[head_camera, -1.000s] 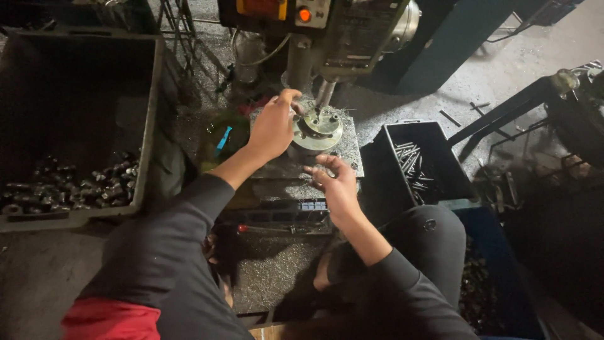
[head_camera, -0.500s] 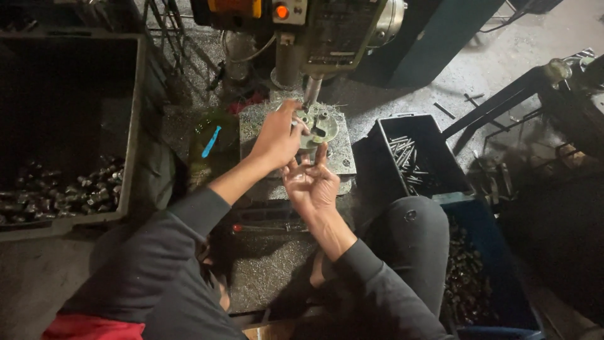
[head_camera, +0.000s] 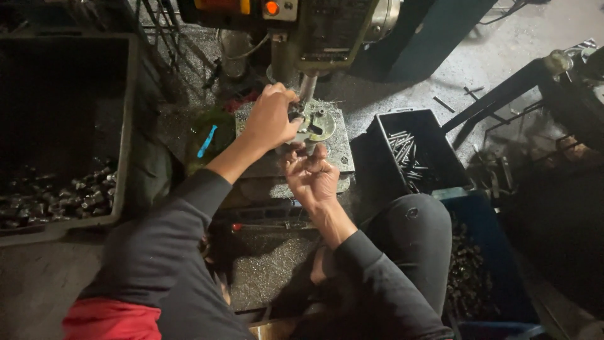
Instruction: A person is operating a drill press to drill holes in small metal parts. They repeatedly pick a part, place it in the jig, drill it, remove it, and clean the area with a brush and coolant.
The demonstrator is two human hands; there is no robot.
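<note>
Seen from above, a person in dark sleeves sits at a drill press. At nine o'clock stands a large grey plastic bin [head_camera: 123, 126] holding a heap of small dark metal parts [head_camera: 60, 195] along its near side. A short blue stick-like object [head_camera: 206, 140] lies on the bench just left of the machine's square steel work table [head_camera: 340, 148]. The left hand [head_camera: 272, 118], at twelve o'clock from the body, is curled over the left edge of the round silvery metal fixture [head_camera: 318, 124] that sits on that table under the grey-green drill head [head_camera: 327, 28]; its fingers are closed against something there, though what they pinch cannot be told. Just below, at six o'clock from the fixture, the right hand [head_camera: 313, 176] is palm up, fingers loosely apart and, as far as shows, empty. At three o'clock a black plastic box [head_camera: 434, 157] holds thin silvery metal pins [head_camera: 402, 150]. The step in hand looks like seating or removing a piece at the fixture; any next move calls for fingers kept clear of the spindle.
</note>
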